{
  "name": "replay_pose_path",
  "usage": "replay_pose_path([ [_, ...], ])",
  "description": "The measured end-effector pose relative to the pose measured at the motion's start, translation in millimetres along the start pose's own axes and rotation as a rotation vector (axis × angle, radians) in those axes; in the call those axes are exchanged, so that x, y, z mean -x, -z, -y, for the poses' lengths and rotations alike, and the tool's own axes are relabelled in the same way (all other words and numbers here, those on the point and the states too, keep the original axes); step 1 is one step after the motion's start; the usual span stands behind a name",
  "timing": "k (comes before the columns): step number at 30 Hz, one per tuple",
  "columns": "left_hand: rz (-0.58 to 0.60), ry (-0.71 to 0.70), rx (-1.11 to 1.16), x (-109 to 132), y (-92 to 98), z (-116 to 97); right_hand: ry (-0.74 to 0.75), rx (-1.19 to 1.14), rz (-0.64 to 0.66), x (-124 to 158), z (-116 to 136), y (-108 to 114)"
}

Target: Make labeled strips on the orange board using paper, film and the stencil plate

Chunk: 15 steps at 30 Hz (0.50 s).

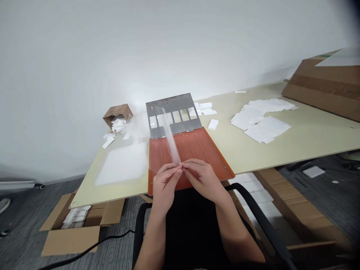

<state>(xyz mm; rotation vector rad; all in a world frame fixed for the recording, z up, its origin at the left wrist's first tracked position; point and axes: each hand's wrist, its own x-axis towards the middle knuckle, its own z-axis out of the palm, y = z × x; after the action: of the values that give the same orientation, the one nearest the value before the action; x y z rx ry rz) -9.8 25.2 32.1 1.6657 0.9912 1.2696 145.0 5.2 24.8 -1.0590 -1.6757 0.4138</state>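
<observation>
A long, narrow strip of clear plastic film (172,144) is pinched at its near end by my left hand (166,182) and my right hand (203,178). Both hands are closed, fingertips meeting over the front part of an orange ridged board (197,148). From my fingers the strip runs away over the board. Its far end reaches a grey metal plate (168,103) with a row of rectangular cutouts, hinged to the board's far edge and tilted up. White pieces show through several of the cutouts.
Left of the board lies a white translucent sheet (122,165), behind it a small cardboard box (116,111) spilling white cards. White sheets (267,129) and a large carton (323,86) are at right. Open boxes (70,240) stand on the floor; chair armrests (253,208) flank me.
</observation>
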Motion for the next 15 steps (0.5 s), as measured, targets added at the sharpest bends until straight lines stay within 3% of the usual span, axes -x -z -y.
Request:
replay_pose_path([
  [7,0.041,0.005,-0.027,0.5,1.3,-0.1,-0.031,-0.112,0.018,-2.0,1.7,4.4],
  [15,0.056,0.006,0.0,1.1,-0.3,-1.5,-0.022,-0.006,-0.036,3.0,-2.8,1.9],
])
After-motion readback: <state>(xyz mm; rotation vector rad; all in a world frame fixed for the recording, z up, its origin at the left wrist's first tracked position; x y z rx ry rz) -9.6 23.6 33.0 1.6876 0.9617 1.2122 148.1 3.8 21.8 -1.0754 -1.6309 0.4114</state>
